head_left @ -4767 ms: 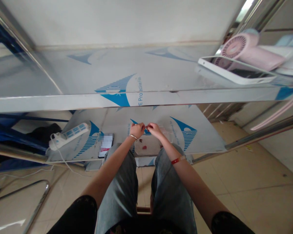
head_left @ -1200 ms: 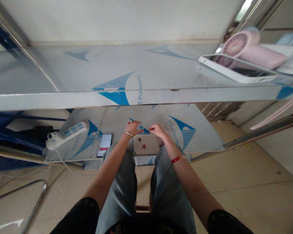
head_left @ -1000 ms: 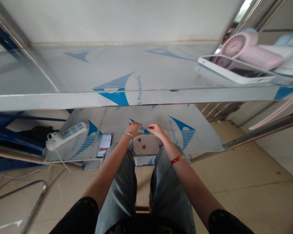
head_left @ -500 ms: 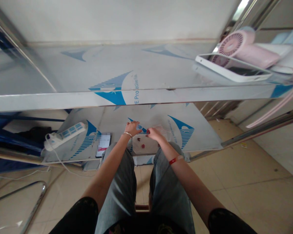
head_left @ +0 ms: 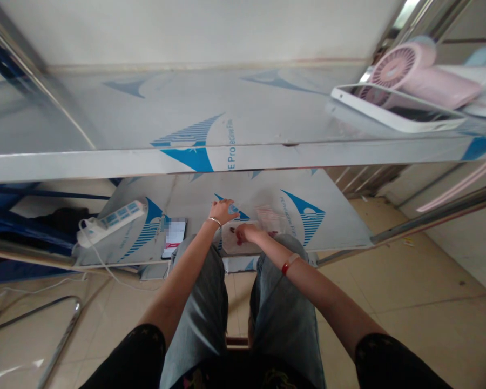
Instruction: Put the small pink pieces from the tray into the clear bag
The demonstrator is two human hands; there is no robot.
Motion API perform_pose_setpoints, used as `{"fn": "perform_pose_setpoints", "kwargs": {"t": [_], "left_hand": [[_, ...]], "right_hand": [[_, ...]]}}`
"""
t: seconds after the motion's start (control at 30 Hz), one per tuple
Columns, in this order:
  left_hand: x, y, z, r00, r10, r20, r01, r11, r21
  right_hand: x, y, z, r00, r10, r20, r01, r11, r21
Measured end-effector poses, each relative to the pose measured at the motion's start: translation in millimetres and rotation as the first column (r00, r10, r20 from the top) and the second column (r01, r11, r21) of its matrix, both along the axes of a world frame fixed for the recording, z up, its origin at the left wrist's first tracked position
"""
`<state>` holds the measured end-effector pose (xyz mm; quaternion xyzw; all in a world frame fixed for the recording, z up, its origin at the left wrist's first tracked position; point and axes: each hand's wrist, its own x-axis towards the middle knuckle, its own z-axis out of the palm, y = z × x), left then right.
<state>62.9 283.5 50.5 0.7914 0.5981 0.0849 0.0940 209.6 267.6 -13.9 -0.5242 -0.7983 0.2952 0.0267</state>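
My left hand [head_left: 223, 211], a bangle on its wrist, is above the film-covered lower shelf [head_left: 194, 216]. Its fingers curve around a small see-through object [head_left: 234, 209] whose kind I cannot make out. Just to the right, my right hand [head_left: 248, 233] reaches down over a pale flat mat [head_left: 230, 246], fingers drawn together at a small red piece [head_left: 239, 237]. The fingertips partly hide that piece. A small dark piece [head_left: 232, 230] lies on the mat beside them. Clear plastic bags [head_left: 269, 213] lie behind my right hand.
A phone [head_left: 174, 237] and a white power strip [head_left: 119, 219] lie to the left on the lower shelf. The upper shelf's front edge [head_left: 267, 157] runs above my hands. On it at right are a white-framed device [head_left: 397, 116] and a pink handheld fan [head_left: 425, 75].
My right hand has moved down and slightly left, from the mat's back edge to over the red piece. My left hand stays almost where it was.
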Motion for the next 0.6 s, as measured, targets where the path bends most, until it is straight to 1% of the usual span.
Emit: {"fn": "perform_pose_setpoints", "kwargs": {"t": [0.1,0.13,0.23,0.3,0.43,0.53,0.6], "left_hand": [[0.1,0.3,-0.3,1.000,-0.002,-0.003,0.002,1.000,0.000],[0.0,0.5,-0.7,1.000,-0.003,-0.003,0.003,1.000,0.000],[-0.6,1.2,-2.6,1.000,-0.007,0.000,0.007,1.000,0.004],[-1.0,1.6,-4.0,1.000,-0.008,0.000,0.008,1.000,0.009],[-1.5,1.7,-5.2,1.000,-0.008,0.003,0.008,1.000,0.007],[-1.3,1.2,-4.7,1.000,-0.018,0.005,0.018,1.000,0.001],[-1.0,0.7,-3.9,1.000,-0.030,0.000,0.030,1.000,0.001]], "right_hand": [[-3.7,6.8,-6.5,0.967,0.129,0.219,-0.120,0.991,-0.056],[-4.4,8.1,-9.0,0.956,0.148,0.252,-0.138,0.989,-0.056],[-4.0,7.5,-12.8,0.964,0.139,0.227,-0.136,0.990,-0.029],[-1.6,4.2,-10.2,0.972,0.128,0.196,-0.126,0.992,-0.025],[8.0,0.5,4.1,0.992,0.033,0.125,-0.034,0.999,0.002],[17.8,5.6,16.5,0.993,-0.063,0.102,0.054,0.995,0.086],[23.6,11.0,24.6,0.986,-0.141,0.091,0.128,0.982,0.140]]}}
